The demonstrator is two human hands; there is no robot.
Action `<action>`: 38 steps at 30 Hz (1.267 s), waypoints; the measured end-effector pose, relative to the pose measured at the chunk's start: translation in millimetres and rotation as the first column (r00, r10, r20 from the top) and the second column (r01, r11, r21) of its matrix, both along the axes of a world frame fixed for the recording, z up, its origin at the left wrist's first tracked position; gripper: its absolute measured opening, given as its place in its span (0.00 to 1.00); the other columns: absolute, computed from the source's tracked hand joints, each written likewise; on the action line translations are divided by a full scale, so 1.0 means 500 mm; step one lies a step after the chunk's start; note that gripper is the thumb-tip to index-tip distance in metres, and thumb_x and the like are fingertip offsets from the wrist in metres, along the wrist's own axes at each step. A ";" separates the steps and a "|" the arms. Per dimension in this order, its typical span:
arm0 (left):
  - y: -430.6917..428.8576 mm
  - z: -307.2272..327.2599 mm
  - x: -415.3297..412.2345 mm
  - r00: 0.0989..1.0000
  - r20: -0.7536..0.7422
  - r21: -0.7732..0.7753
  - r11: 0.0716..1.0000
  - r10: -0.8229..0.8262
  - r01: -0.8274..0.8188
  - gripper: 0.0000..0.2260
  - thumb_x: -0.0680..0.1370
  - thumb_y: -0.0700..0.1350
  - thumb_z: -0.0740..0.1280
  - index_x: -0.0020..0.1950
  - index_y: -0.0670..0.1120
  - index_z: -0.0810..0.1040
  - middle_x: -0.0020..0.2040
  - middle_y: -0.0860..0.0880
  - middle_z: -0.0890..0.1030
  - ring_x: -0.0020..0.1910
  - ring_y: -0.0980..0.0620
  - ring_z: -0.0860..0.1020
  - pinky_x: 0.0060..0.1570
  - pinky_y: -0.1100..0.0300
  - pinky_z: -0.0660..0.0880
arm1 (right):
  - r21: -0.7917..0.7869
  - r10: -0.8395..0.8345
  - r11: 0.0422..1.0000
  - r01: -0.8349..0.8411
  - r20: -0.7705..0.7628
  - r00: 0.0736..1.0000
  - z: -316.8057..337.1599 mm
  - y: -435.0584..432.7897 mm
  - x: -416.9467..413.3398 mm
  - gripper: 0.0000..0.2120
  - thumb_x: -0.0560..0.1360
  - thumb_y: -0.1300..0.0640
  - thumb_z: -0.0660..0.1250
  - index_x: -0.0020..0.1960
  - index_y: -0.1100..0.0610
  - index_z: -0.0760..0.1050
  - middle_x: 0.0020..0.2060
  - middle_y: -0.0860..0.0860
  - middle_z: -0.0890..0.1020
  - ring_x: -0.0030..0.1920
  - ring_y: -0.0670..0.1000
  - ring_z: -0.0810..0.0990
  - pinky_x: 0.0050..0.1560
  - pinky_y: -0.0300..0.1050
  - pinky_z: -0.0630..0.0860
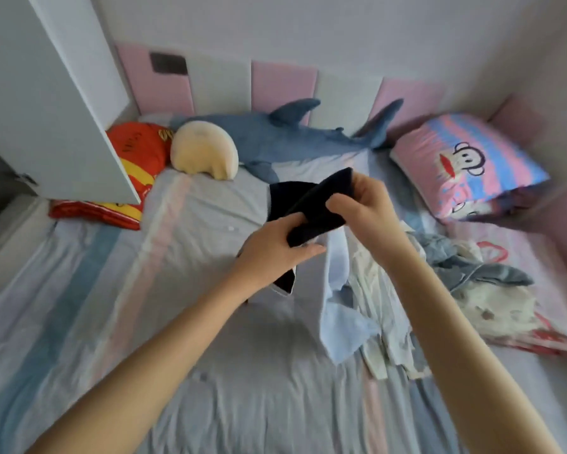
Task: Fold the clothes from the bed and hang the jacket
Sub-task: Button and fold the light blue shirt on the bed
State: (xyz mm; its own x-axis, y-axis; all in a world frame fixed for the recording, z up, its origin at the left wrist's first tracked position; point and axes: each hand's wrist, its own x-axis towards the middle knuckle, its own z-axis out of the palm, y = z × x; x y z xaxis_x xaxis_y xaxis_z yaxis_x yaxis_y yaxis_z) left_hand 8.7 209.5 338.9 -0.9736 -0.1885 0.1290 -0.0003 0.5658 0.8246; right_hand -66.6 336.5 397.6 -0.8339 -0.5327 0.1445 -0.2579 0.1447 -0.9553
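A: Where's the dark garment (295, 198)?
B: Lifted off the bed (144, 290), on the near side of the shark plush (269, 139).
A: And each grip?
B: Left hand (272, 253) and right hand (367, 204) both pinch it.

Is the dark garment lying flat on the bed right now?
No, the left hand and right hand both grip the dark garment, holding it above the bed.

White door (46, 109) covers the left side of the red cushion (137, 158). Left grip (275, 253) hides the lower fold of the dark garment (308, 204), and what kind of garment it is, can't tell. Clothes pile (406, 290) is blurry, its pieces hard to separate. Pink pillow (465, 165) smears at its right end.
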 end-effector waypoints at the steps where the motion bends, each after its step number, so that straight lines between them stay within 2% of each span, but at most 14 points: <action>1: -0.001 0.029 0.010 0.997 0.019 -0.048 0.996 -0.081 0.082 0.08 0.72 0.54 0.70 0.41 0.55 0.71 0.35 0.57 0.76 0.39 0.55 0.77 0.43 0.54 0.74 | 0.000 -0.050 0.999 0.050 -0.054 0.997 0.032 0.003 0.000 0.08 0.62 0.62 0.60 0.37 0.67 0.72 0.30 0.58 0.77 0.33 0.51 0.76 0.36 0.48 0.73; 3: -0.008 0.079 0.026 0.984 0.016 -0.097 0.980 -0.175 0.176 0.05 0.75 0.49 0.68 0.46 0.52 0.72 0.38 0.52 0.77 0.40 0.53 0.77 0.44 0.53 0.74 | -0.014 -0.095 0.996 0.094 -0.139 0.986 0.085 0.004 0.008 0.02 0.64 0.63 0.61 0.34 0.61 0.71 0.26 0.47 0.74 0.28 0.43 0.70 0.31 0.37 0.68; 6: -0.043 0.151 0.068 0.951 -0.173 -0.067 0.966 -0.256 0.248 0.08 0.76 0.50 0.66 0.53 0.50 0.75 0.47 0.52 0.77 0.48 0.58 0.76 0.52 0.61 0.73 | -0.091 -0.052 0.995 0.041 -0.123 0.991 0.161 -0.001 0.045 0.06 0.64 0.64 0.60 0.33 0.61 0.76 0.26 0.51 0.74 0.30 0.48 0.72 0.32 0.40 0.66; 10: -0.086 0.217 0.114 0.902 -0.424 0.061 0.991 -0.080 0.116 0.18 0.71 0.59 0.61 0.59 0.55 0.70 0.60 0.54 0.66 0.62 0.69 0.65 0.62 0.73 0.59 | -0.452 0.367 0.850 -0.269 0.143 0.919 0.240 -0.001 0.072 0.11 0.46 0.65 0.72 0.24 0.59 0.71 0.22 0.53 0.75 0.24 0.51 0.76 0.28 0.33 0.70; 13: -0.121 0.247 0.134 0.971 -0.156 0.068 0.979 -0.182 0.194 0.41 0.64 0.61 0.72 0.71 0.57 0.54 0.72 0.56 0.57 0.70 0.66 0.58 0.60 0.78 0.56 | -0.507 0.560 0.734 -0.452 0.075 0.825 0.274 -0.011 0.096 0.11 0.44 0.60 0.71 0.25 0.59 0.73 0.23 0.53 0.77 0.23 0.52 0.77 0.28 0.34 0.73; 16: -0.115 0.272 0.166 0.852 0.264 0.089 0.891 -0.453 0.446 0.22 0.76 0.42 0.68 0.64 0.57 0.62 0.58 0.62 0.71 0.58 0.67 0.69 0.47 0.84 0.63 | -0.419 0.611 0.722 -0.550 0.013 0.792 0.294 -0.030 0.125 0.10 0.46 0.60 0.69 0.28 0.59 0.76 0.25 0.53 0.79 0.25 0.51 0.78 0.30 0.36 0.74; 19: -0.105 0.239 0.182 0.901 0.208 0.235 0.914 -0.379 0.330 0.13 0.77 0.42 0.68 0.54 0.58 0.72 0.50 0.63 0.78 0.48 0.69 0.77 0.48 0.79 0.68 | -0.318 0.452 0.847 -0.427 0.005 0.892 0.279 -0.042 0.108 0.09 0.51 0.66 0.68 0.30 0.58 0.74 0.25 0.52 0.76 0.26 0.50 0.76 0.29 0.37 0.70; 23: -0.134 0.223 0.167 0.994 -0.086 0.445 0.895 0.062 -0.017 0.03 0.74 0.42 0.71 0.46 0.49 0.80 0.42 0.54 0.84 0.43 0.54 0.82 0.43 0.64 0.77 | -0.207 0.052 0.976 -0.073 -0.103 0.993 0.226 -0.018 0.060 0.07 0.72 0.60 0.63 0.37 0.54 0.69 0.27 0.46 0.70 0.26 0.43 0.69 0.25 0.34 0.65; 27: -0.141 0.261 0.170 0.932 -0.234 0.525 0.843 0.276 -0.118 0.04 0.74 0.38 0.70 0.44 0.48 0.80 0.38 0.54 0.83 0.39 0.55 0.81 0.39 0.64 0.76 | 0.219 0.182 0.960 -0.176 -0.008 0.983 0.130 0.001 0.078 0.23 0.77 0.37 0.59 0.63 0.52 0.71 0.55 0.48 0.78 0.53 0.43 0.78 0.54 0.43 0.76; 29: -0.143 0.275 0.171 0.910 -0.256 0.526 0.837 0.327 -0.152 0.05 0.74 0.38 0.69 0.43 0.49 0.79 0.39 0.53 0.82 0.40 0.55 0.81 0.39 0.65 0.76 | 0.307 0.333 0.888 -0.341 0.082 0.939 0.085 -0.001 0.121 0.25 0.75 0.37 0.59 0.68 0.46 0.63 0.60 0.39 0.73 0.55 0.29 0.73 0.55 0.34 0.73; 31: -0.149 0.281 0.172 0.882 -0.291 0.513 0.839 0.370 -0.183 0.07 0.74 0.37 0.68 0.42 0.49 0.78 0.38 0.52 0.82 0.40 0.54 0.80 0.40 0.64 0.75 | 0.359 0.406 0.847 -0.393 0.040 0.913 0.032 -0.013 0.150 0.31 0.71 0.42 0.70 0.67 0.50 0.61 0.57 0.41 0.72 0.55 0.32 0.73 0.54 0.29 0.69; 33: -0.158 0.281 0.170 0.852 -0.324 0.489 0.844 0.410 -0.220 0.08 0.74 0.35 0.66 0.40 0.47 0.78 0.37 0.51 0.80 0.40 0.54 0.78 0.42 0.63 0.73 | 0.457 0.331 0.848 -0.267 -0.065 0.941 -0.023 -0.037 0.176 0.47 0.59 0.38 0.77 0.70 0.52 0.59 0.59 0.47 0.68 0.60 0.42 0.66 0.59 0.33 0.64; 35: -0.169 0.278 0.169 0.826 -0.337 0.493 0.833 0.451 -0.253 0.04 0.75 0.35 0.64 0.42 0.41 0.78 0.38 0.46 0.78 0.40 0.53 0.76 0.43 0.61 0.72 | 0.470 0.173 0.882 -0.032 -0.261 0.950 -0.083 -0.066 0.202 0.60 0.54 0.36 0.78 0.74 0.57 0.50 0.64 0.49 0.57 0.64 0.38 0.53 0.67 0.36 0.55; 38: -0.184 0.279 0.172 0.787 -0.347 0.522 0.802 0.510 -0.290 0.04 0.74 0.35 0.64 0.42 0.41 0.77 0.39 0.45 0.77 0.40 0.52 0.74 0.43 0.60 0.71 | 0.314 -0.064 0.941 0.128 -0.206 0.976 -0.131 -0.122 0.238 0.59 0.58 0.39 0.79 0.75 0.56 0.47 0.65 0.50 0.52 0.63 0.39 0.51 0.67 0.38 0.55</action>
State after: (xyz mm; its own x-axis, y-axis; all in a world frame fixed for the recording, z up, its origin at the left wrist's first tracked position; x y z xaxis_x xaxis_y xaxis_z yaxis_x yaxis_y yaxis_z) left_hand 94.6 117.3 478.7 -0.6410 -0.6880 0.3402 0.2853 0.1980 0.9378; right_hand 52.2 275.5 332.3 -0.8572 -0.4961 0.1383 -0.3995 0.4709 -0.7865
